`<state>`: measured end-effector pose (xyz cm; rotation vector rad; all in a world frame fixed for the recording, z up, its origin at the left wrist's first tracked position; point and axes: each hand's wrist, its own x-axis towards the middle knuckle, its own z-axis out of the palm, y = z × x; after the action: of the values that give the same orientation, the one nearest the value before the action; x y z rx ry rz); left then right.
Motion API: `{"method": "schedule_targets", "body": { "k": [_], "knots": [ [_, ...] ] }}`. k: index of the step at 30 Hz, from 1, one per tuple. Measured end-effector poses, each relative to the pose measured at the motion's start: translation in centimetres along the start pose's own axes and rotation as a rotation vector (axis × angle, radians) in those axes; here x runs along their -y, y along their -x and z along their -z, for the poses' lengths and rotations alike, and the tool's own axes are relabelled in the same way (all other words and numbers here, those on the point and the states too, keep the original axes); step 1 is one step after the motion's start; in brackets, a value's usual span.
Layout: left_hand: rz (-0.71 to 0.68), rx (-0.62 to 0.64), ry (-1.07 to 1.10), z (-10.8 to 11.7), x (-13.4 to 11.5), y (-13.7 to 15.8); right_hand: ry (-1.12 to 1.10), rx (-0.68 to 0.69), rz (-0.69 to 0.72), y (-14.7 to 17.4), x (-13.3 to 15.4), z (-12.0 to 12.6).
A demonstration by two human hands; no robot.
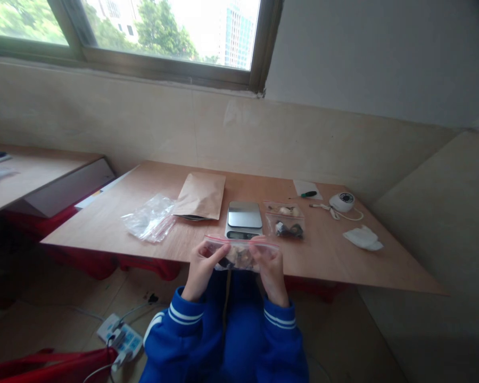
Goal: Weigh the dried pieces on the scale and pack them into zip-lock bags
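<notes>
Between my two hands a clear zip-lock bag (239, 257) with a red seal strip is held at the table's front edge. Brownish and dark pieces lie inside it; their kind is hard to make out. My left hand (203, 266) pinches the bag's left top edge, thumb along the seal. On the other side my right hand (269, 266) grips the right part of the seal. Just beyond the bag stands a digital kitchen scale (245, 215) with a bare metal plate, its display partly visible above the seal.
Left of the scale lie a brown kraft pouch (201, 196) and empty clear bags (149, 218). To the right are filled zip-lock bags (289, 227), a green-handled screwdriver (309, 194), a white dome camera (342, 202) with cable and a crumpled white tissue (363, 238). A power strip (120, 338) sits below left.
</notes>
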<state>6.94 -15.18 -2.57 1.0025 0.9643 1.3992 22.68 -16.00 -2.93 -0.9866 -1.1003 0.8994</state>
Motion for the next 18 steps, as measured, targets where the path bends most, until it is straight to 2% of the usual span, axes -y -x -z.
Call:
{"method": "schedule_targets", "body": {
  "k": [7, 10, 13, 18],
  "knots": [
    [-0.158, 0.034, -0.117, -0.3, -1.2, 0.2, 0.11, -0.074, 0.122, 0.0, 0.5, -0.6],
    [-0.166, 0.023, -0.157, -0.3, -1.3, 0.3, 0.097, -0.091, 0.137, -0.1, 0.4, -0.7],
    [-0.127, 0.032, -0.151, -0.3, -1.2, 0.3, 0.038, -0.032, 0.121, -0.1, 0.4, -0.5],
    [-0.1, 0.061, -0.154, -0.4, -1.1, 0.1, -0.053, 0.093, -0.011, 0.1, 0.5, -0.4]
  ]
}}
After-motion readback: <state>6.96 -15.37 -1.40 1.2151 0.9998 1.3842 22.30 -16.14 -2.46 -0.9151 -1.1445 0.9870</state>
